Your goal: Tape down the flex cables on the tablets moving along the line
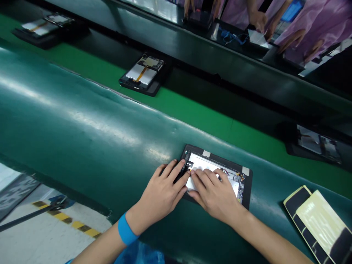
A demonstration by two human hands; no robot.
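An opened tablet (242,175) with a black frame and a white battery lies on the dark green bench mat (82,124) in front of me. My left hand (162,192) rests on its left edge, fingers stretched flat over the black corner part. My right hand (214,192) lies on the white battery, fingers spread and pressing down near the left hand's fingertips. Neither hand holds anything. A blue band (125,230) circles my left wrist.
A bright green conveyor belt (192,113) beyond the mat carries more opened tablets (143,73), (44,27), (316,143). A sheet of black and yellowish strips (319,220) lies at my right. Other people in purple sleeves (316,25) work across the line. Floor shows at lower left.
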